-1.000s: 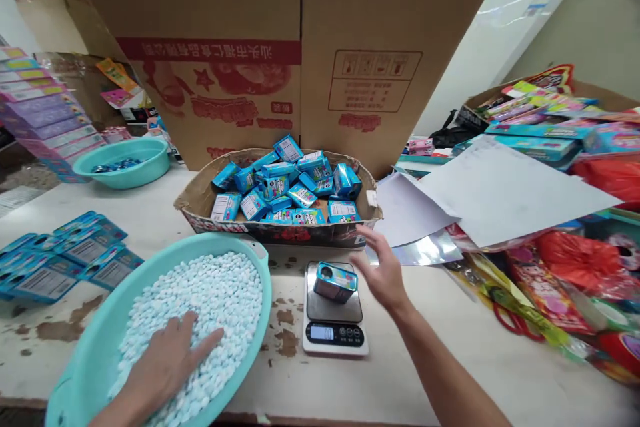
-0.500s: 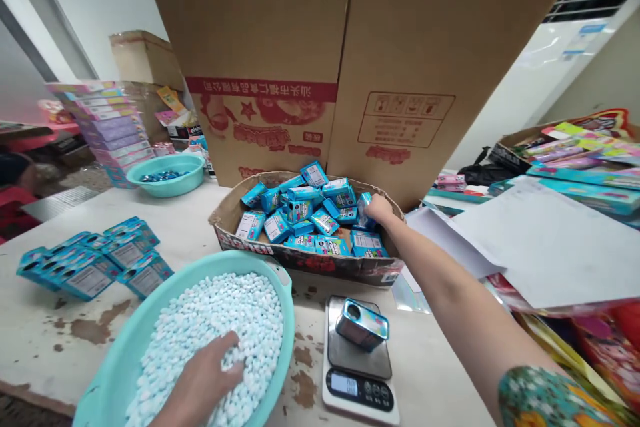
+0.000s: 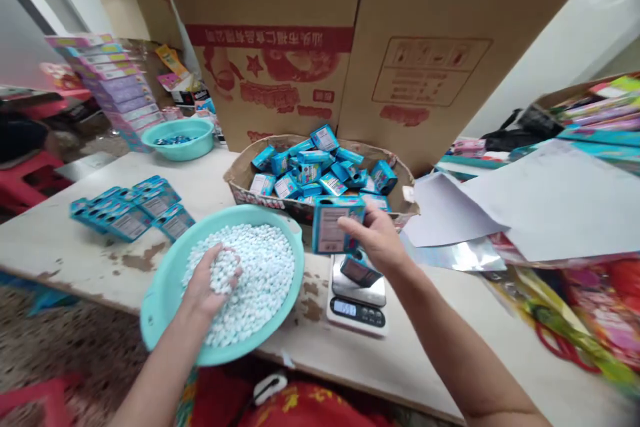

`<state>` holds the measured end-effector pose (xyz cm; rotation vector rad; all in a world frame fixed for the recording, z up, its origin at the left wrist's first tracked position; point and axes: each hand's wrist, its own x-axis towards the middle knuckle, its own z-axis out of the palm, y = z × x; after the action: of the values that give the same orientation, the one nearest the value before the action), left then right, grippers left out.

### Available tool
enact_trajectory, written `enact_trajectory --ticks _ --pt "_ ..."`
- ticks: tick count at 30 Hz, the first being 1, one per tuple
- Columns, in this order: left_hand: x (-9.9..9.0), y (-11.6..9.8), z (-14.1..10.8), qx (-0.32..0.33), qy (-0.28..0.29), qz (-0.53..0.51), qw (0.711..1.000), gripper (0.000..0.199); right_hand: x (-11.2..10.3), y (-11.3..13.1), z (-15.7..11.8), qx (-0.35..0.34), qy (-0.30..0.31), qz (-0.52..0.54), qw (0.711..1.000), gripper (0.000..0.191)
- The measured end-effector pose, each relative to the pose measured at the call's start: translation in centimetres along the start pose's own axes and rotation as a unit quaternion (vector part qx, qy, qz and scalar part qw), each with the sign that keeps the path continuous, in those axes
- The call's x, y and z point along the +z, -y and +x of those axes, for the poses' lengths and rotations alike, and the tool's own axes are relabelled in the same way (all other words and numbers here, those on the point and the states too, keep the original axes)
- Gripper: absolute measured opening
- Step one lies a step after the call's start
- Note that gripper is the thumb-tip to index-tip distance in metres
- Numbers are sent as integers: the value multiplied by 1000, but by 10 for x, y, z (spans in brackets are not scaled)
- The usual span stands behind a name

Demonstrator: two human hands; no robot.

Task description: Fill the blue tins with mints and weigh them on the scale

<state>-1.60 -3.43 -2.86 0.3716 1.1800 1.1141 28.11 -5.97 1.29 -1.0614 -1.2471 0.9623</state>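
Note:
My left hand (image 3: 201,285) is cupped palm up over the turquoise basin (image 3: 150,312), holding a heap of small pale candies (image 3: 224,272). Many more of the same candies fill the basin below it. In my right hand (image 3: 381,239) is a small blue box (image 3: 329,232), gripped by its right side with a printed panel facing me. That box hangs over the back of a digital scale (image 3: 358,312), partly hiding another blue box (image 3: 356,269) on its plate. The scale's display is lit, its digits hard to read.
A shallow cardboard tray (image 3: 234,181) behind the scale holds several blue boxes. More blue boxes (image 3: 129,221) stand grouped on the table at left. A second turquoise basin (image 3: 186,147) sits further back. Papers (image 3: 530,213), packets and red-handled scissors (image 3: 563,350) lie at right.
My right hand has come out of the cardboard tray and moved towards me with a blue box. My left hand has turned palm up, lifting a handful of candies. The view has tipped downward.

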Motion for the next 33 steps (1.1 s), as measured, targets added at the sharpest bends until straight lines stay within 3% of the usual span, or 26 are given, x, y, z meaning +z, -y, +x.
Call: enact_trajectory --ticks 3,5,10,13,17,26,33 --pt "9 -14 -10 -8 51 -95 994 12 62 -18 -19 4 65 -45 997 35" --pt "17 -24 -16 48 72 -116 990 16 95 -30 -25 -36 73 -108 991 33" --pt "30 -34 -15 189 28 -80 978 30 138 -54 -27 -110 77 -229 964 36" --pt "29 -29 -10 217 13 -55 974 33 145 -59 -27 -117 68 -269 954 39" --pt "28 -22 -8 245 39 -43 968 32 144 -55 -31 -126 89 -303 940 40" --pt "36 -20 -10 291 25 18 956 29 134 -49 -24 -122 77 -294 945 39" --pt "37 -16 -8 282 40 30 958 30 131 -54 -22 -115 75 -286 948 37"
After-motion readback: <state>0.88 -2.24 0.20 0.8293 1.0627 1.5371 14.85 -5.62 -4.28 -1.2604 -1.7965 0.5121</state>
